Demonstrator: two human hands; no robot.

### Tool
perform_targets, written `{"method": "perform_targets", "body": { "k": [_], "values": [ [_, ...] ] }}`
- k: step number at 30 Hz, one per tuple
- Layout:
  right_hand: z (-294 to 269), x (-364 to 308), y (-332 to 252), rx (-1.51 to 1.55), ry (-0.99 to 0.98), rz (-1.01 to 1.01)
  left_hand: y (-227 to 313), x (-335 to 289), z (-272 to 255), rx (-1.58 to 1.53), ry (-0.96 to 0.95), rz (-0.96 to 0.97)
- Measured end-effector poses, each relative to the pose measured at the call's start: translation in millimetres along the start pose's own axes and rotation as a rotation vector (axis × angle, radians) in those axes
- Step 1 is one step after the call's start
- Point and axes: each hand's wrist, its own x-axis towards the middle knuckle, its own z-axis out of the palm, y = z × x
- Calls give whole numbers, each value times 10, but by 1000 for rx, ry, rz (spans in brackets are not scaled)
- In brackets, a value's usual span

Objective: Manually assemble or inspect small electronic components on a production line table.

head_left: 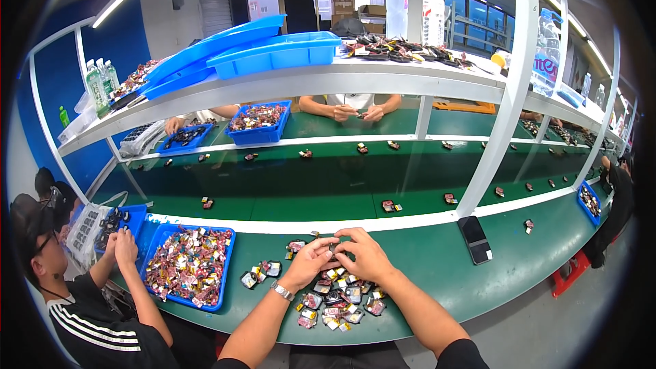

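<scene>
1. Pile of small electronic units (pixel 354 294): loose on the green bench (pixel 437 260), just below the hands; I judge these left to handle.
2. Left hand (pixel 309 261), right hand (pixel 362 256): fingertips drawn narrow, nearly meeting; what they pinch is mostly hidden from me, so I cannot tell.
3. Blue tray (pixel 227 270): heaped with similar units, left of the pile.
4. Green conveyor (pixel 307 191): units spaced well apart; whether done, I cannot tell.

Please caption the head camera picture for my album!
Left hand and right hand close together at a pile of small electronic modules on a green workbench, near a full blue tray.
</scene>
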Motion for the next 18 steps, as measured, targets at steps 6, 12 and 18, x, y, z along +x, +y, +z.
{"method": "perform_targets", "body": {
  "k": [6,12,18],
  "values": [
    [-41,-10,-7,59,-38,-45,-76,-2,24,19,19,28],
    [31,-35,-19,34,40,6,-52,3,49,-128,24,30],
    [124,-69,8,30,73,18,-96,13,-28,-138,-4,44]
  ]
}}
